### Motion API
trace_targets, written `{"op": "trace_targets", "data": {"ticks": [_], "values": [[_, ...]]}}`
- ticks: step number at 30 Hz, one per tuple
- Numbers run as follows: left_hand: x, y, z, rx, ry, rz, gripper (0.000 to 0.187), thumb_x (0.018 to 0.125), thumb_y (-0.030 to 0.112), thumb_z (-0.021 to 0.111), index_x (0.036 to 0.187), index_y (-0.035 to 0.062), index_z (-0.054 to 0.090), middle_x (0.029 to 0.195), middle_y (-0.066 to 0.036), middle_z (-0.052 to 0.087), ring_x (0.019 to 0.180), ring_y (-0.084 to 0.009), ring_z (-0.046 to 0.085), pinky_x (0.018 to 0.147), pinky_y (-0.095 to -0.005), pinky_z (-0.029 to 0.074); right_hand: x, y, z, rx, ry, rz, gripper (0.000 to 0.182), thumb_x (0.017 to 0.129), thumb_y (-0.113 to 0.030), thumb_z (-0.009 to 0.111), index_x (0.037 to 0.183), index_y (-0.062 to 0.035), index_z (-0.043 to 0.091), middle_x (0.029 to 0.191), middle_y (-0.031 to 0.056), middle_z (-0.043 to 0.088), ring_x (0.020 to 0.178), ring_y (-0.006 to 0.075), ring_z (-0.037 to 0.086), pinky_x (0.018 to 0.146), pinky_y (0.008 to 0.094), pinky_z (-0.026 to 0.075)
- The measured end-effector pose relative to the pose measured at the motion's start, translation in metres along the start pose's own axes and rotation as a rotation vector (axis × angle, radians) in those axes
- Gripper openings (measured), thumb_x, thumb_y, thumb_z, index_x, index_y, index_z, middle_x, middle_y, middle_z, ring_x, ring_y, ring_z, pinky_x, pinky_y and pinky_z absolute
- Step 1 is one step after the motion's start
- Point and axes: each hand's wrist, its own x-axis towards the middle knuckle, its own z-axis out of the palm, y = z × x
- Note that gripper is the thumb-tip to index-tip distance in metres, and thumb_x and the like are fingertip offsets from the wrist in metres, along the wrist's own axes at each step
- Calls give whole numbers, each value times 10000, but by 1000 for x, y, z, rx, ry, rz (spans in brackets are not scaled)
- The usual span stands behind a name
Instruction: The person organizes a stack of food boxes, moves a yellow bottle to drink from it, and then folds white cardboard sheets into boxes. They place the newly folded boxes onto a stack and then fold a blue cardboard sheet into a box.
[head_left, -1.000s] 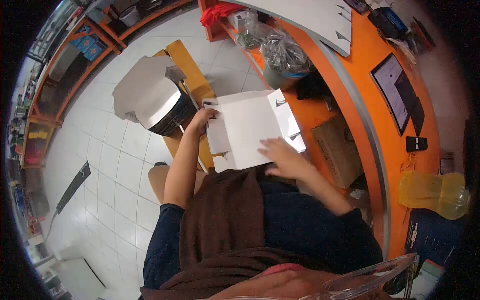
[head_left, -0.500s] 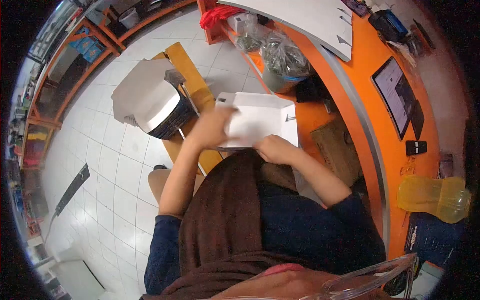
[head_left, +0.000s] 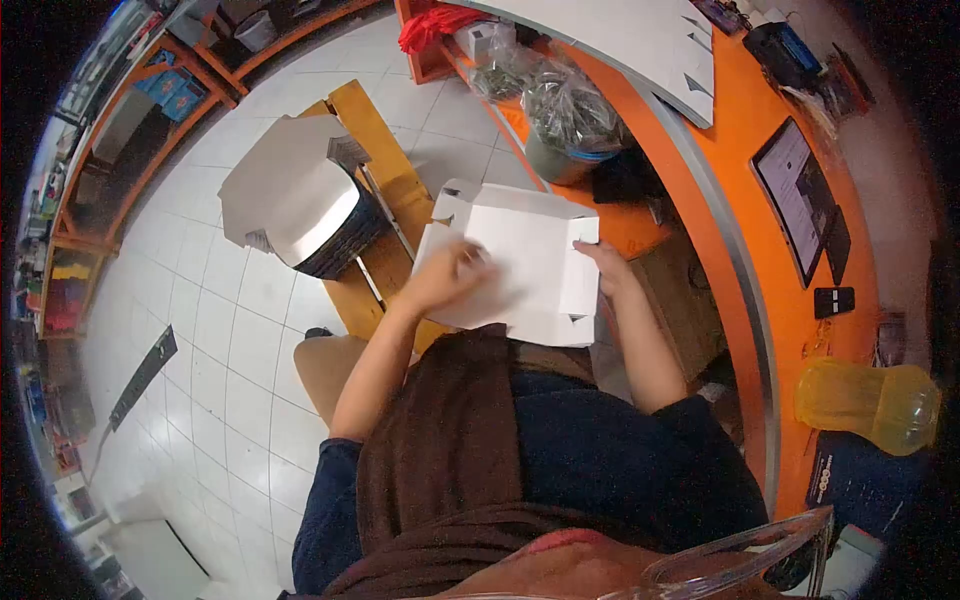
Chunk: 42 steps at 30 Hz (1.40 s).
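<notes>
My hands at a partly folded white box on my lap.
My right hand has its fingers pinched on the box's right side flap; my left hand is over the left part, too blurred for me to tell whether those fingers are open or closed. Left of the box, a stack of cardboard sits on a wooden bench. To my right, the orange counter holds a tablet and a yellow bottle.

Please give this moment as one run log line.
left hand: over carton, blurred | right hand: holding carton's side flap | carton: partly folded | stack: on bench
</notes>
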Motion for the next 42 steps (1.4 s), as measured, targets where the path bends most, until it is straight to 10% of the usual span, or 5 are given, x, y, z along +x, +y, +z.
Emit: {"op": "trace_targets", "data": {"ticks": [2, 5, 16, 35, 42], "values": [[28, -38, 1, 601, 645, 60, 597, 754, 397, 719, 1138, -29, 553, 997, -186, 621, 877, -275, 606, 755, -390, 479, -5, 6, 5, -15, -127, -176, 388, 855, -111, 638, 1201, 14, 512, 1116, 78, 601, 1031, 179, 554, 884, 322, 449], [51, -82, -6, -48, 277, -424, 591, 754, 305, 730, 1180, -48, 523, 1042, -162, 618, 911, -242, 606, 798, -365, 483, -1, 10, 3, 4, -113, -199, 412, 847, -99, 641, 1222, -2, 501, 1136, 67, 590, 1027, 166, 546, 899, 323, 439], [15, -54, -30, -1059, 25, -542, 447, 808, 170, 681, 1194, -7, 540, 1074, -93, 612, 906, -161, 597, 802, -300, 491, 6, -8, -18, 28, -416, -74, 564, 806, -177, 697, 1286, -23, 446, 1160, 90, 573, 1044, 185, 569, 911, 345, 455], [-31, -44, -3, 93, 506, 209, 266, 797, 104, 730, 1012, -20, 634, 842, -92, 664, 742, -132, 616, 662, -277, 510, -69, -34, -4, -708, -111, -642, 372, 832, -186, 670, 1145, 4, 607, 1131, 190, 612, 1055, 293, 585, 919, 355, 436], [-42, 1, -16, -349, 369, -135, 295, 758, 128, 767, 967, -11, 612, 862, -82, 652, 764, -148, 622, 653, -269, 512, -88, -52, 14, -437, -48, -391, 385, 798, -187, 707, 1096, 37, 610, 976, 123, 663, 929, 203, 624, 833, 325, 476]]}}
